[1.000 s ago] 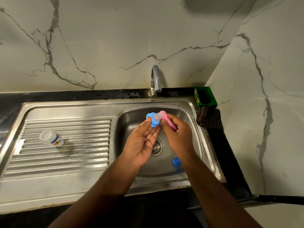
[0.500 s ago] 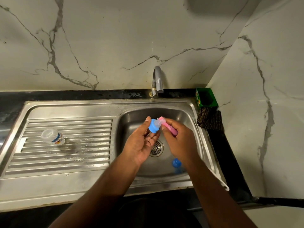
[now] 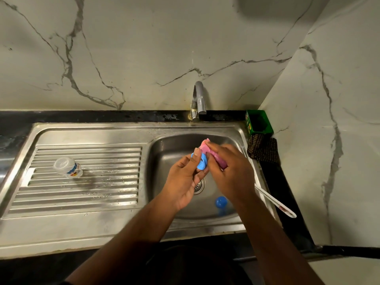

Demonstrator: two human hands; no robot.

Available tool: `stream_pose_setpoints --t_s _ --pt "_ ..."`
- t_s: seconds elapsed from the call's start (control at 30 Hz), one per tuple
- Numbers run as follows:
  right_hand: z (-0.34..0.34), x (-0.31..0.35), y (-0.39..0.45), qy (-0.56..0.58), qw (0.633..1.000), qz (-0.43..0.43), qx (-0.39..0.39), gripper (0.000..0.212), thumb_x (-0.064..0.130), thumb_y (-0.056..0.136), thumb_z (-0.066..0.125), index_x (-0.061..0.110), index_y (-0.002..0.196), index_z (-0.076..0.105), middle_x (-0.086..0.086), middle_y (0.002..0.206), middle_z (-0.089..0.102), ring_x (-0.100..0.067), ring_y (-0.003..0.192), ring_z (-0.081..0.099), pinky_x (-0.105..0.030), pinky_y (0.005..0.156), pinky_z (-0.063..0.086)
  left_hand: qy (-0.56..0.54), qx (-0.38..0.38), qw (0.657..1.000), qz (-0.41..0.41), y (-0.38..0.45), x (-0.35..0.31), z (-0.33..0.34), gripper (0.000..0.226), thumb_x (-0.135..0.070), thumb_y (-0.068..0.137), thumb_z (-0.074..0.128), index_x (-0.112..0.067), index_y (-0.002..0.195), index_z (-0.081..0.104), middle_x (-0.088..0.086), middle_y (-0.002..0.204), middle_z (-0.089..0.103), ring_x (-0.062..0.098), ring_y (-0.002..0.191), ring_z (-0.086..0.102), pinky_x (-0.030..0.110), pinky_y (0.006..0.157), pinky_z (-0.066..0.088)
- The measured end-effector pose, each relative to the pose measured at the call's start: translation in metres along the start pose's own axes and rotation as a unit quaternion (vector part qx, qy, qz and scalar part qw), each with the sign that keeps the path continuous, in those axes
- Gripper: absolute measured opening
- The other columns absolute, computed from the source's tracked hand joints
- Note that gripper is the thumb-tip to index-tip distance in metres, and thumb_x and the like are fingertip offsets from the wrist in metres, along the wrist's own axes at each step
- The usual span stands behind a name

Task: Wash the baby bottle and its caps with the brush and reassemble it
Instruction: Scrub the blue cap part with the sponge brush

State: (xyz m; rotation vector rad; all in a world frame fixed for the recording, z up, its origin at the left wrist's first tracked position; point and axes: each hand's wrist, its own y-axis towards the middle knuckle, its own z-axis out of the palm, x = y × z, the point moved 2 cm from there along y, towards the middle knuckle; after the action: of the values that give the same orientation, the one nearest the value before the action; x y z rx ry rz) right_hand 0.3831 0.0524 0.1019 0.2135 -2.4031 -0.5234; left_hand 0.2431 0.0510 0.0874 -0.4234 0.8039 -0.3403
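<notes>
I hold the round blue plastic bottle cap above the steel sink basin, pinched in the grip of my left hand: the thumb lies across its upper edge and the fingers curl under it. My right hand closes its grip round the pink sponge brush, whose pink head sticks out above my fingertips, just beside the cap and touching it. The brush's long axis runs from upper left to lower right, its white handle passing out behind my wrist over the sink's right rim. The clear plastic baby bottle lies on its side on the ribbed draining surface, well apart. A small blue dome-shaped cap sits in the basin near the drain.
</notes>
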Motion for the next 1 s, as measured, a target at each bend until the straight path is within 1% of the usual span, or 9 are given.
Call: stream_pose_setpoints --t_s 0.07,0.17,0.37,0.47,0.6,0.7,0.77,0.9,1.0 --pt "0.002 0.000 -0.007 0.007 0.999 -0.029 0.027 0.038 0.032 0.096 0.065 0.034 0.133 0.069 0.013 0.106 0.066 -0.005 0.089 0.062 -0.022 0.069 0.052 -0.032 -0.007 0.999 -0.004 0.002 -0.004 -0.005 0.062 -0.029 0.091 0.069 0.012 0.136 0.056 0.027 0.131 0.066 0.025 0.109 0.069 0.032 0.097 0.057" --pt "0.004 -0.001 -0.021 0.003 0.998 -0.048 0.042 0.034 0.033 0.096 0.066 0.036 0.129 0.071 0.016 0.106 0.065 -0.001 0.086 0.060 -0.021 0.065 0.050 -0.053 -0.012 0.999 0.000 0.005 -0.010 -0.012 0.061 -0.029 0.088 0.072 0.009 0.134 0.059 0.024 0.126 0.070 0.027 0.119 0.068 0.035 0.100 0.056" --pt "0.007 -0.002 -0.015 0.007 1.000 -0.027 -0.014 0.033 0.027 0.097 0.070 0.032 0.129 0.072 0.012 0.109 0.066 -0.008 0.090 0.065 -0.026 0.069 0.054 -0.010 -0.004 0.999 -0.034 0.002 -0.002 -0.008 0.036 -0.027 0.100 0.065 0.004 0.118 0.072 0.018 0.110 0.076 0.018 0.091 0.077 0.026 0.087 0.062" --pt "0.012 -0.001 -0.018 -0.006 0.999 -0.043 0.003 0.033 0.029 0.097 0.066 0.031 0.130 0.071 0.012 0.107 0.066 -0.006 0.088 0.063 -0.021 0.066 0.050 -0.040 -0.024 0.998 -0.033 0.005 -0.004 -0.009 0.037 -0.023 0.102 0.062 0.006 0.122 0.069 0.019 0.118 0.075 0.019 0.095 0.076 0.028 0.090 0.060" --pt "0.012 -0.006 -0.020 -0.025 0.999 -0.038 -0.010 0.031 0.029 0.095 0.069 0.032 0.126 0.073 0.013 0.104 0.066 -0.005 0.085 0.062 -0.026 0.064 0.052 -0.039 -0.028 0.998 -0.038 0.007 -0.004 -0.011 0.039 -0.022 0.105 0.057 0.007 0.131 0.063 0.023 0.123 0.072 0.024 0.105 0.073 0.033 0.096 0.058" --pt "0.014 0.002 -0.017 0.013 0.998 -0.060 -0.010 0.032 0.025 0.096 0.071 0.030 0.128 0.072 0.011 0.109 0.066 -0.009 0.091 0.066 -0.024 0.069 0.053 -0.005 -0.027 0.999 -0.035 0.004 -0.005 -0.007 0.035 -0.024 0.105 0.056 0.002 0.124 0.070 0.025 0.121 0.072 0.023 0.095 0.072 0.035 0.095 0.057" --pt "0.017 0.000 -0.015 0.030 0.998 -0.064 0.004 0.031 0.025 0.096 0.071 0.027 0.127 0.073 0.009 0.109 0.067 -0.011 0.093 0.066 -0.028 0.070 0.055 -0.014 -0.030 0.999 -0.023 0.005 -0.010 -0.006 0.031 -0.021 0.104 0.055 0.000 0.120 0.070 0.021 0.116 0.074 0.020 0.091 0.074 0.033 0.090 0.059" --pt "0.013 -0.021 -0.012 0.050 0.999 0.016 -0.008 0.032 0.025 0.091 0.072 0.028 0.122 0.074 0.012 0.104 0.067 -0.005 0.085 0.062 -0.033 0.069 0.056 -0.071 -0.025 0.997 -0.024 0.009 -0.015 -0.015 0.030 -0.016 0.103 0.057 0.004 0.125 0.059 0.028 0.116 0.072 0.029 0.097 0.076 0.033 0.080 0.064" --pt "0.019 -0.015 -0.011 0.058 0.996 0.067 0.008 0.031 0.028 0.095 0.069 0.030 0.126 0.072 0.013 0.107 0.067 -0.002 0.091 0.063 -0.033 0.077 0.057 -0.038 -0.014 0.999 0.003 0.007 -0.009 -0.012 0.026 -0.016 0.104 0.052 0.001 0.121 0.064 0.022 0.116 0.073 0.026 0.103 0.073 0.034 0.091 0.062"
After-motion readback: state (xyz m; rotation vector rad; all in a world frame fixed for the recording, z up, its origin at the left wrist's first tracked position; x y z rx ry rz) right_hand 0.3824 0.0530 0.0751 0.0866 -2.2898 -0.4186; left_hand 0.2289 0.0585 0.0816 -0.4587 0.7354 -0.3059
